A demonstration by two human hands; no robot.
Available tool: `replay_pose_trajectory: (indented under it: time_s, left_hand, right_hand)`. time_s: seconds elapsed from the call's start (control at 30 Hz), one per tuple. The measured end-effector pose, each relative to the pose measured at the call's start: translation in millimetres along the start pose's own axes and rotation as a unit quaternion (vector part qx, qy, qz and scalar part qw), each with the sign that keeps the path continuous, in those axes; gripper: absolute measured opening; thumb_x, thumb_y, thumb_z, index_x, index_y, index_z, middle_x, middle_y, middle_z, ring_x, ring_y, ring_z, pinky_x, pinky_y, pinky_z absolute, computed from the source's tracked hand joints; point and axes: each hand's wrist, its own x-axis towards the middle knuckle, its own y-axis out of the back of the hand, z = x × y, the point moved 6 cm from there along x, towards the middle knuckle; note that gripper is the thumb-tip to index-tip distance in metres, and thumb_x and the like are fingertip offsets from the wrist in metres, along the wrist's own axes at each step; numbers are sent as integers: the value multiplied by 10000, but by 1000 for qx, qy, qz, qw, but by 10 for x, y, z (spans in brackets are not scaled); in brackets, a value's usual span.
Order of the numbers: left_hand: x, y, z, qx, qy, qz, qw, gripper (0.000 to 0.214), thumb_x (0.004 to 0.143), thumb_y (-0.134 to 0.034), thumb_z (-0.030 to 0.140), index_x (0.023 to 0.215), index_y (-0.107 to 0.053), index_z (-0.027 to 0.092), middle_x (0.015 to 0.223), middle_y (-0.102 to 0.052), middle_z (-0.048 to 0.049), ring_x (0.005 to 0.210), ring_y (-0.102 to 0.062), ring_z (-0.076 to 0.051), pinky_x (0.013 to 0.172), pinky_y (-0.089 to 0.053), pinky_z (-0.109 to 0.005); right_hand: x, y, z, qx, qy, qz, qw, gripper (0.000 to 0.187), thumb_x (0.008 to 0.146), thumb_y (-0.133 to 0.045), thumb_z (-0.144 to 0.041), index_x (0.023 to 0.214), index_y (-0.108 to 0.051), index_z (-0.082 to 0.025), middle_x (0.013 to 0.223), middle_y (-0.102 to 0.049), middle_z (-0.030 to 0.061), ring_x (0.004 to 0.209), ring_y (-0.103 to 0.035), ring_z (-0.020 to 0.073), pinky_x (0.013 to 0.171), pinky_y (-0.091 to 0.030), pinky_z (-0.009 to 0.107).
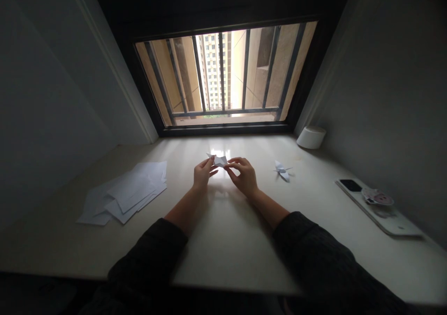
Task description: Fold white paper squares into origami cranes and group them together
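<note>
— Under the window point(223, 77), what do the hands hold?

— A folded white paper point(219, 160). The left hand point(203, 173) and right hand point(244, 177) pinch it narrowly between their fingertips, below the window's middle.

— Anything else?

— A paper crane point(282, 170) sits below the window's right side, and loose sheets point(127, 194) lie below its left.

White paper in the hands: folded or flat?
Folded: the white paper has pointed flaps between the left hand and right hand.
</note>
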Motion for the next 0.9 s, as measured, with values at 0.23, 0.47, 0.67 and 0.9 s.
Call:
replay_pose_trajectory:
  time_s: [0.23,0.47,0.67,0.9]
  left_hand:
    - [-2,-105,72,28,-68,-81,994,567,639,-755,429,1131,-629,177,1116,-659,-138,1033,-609,-259,834,-471,-349]
    - [38,-123,20,-20,-67,-112,991,586,619,-786,359,1130,-603,138,1026,-689,-141,917,-651,-230,870,-481,-407]
    - [75,-94,42,-11,-57,-107,993,569,596,-801,340,1096,-628,131,1009,-693,-131,861,-657,-210,851,-486,-390]
    - [66,-49,86,47,-63,-91,993,520,597,-788,381,1057,-658,177,1144,-649,-130,950,-639,-235,761,-496,-323]
  right_hand:
    - [-2,-116,221,230,-161,-15,960,239,714,-688,-452,775,-721,-223,848,-656,53,731,-611,168,580,-488,281]
    - [-27,-181,265,254,-197,-39,946,280,655,-719,-483,727,-705,-213,808,-662,45,693,-594,159,576,-448,270]
    - [-24,-188,327,274,-205,-30,939,272,647,-731,-463,736,-709,-206,813,-674,50,695,-598,167,589,-443,282]
    - [9,-93,248,237,-188,2,953,266,715,-677,-476,764,-692,-215,835,-662,44,702,-591,164,604,-464,287]
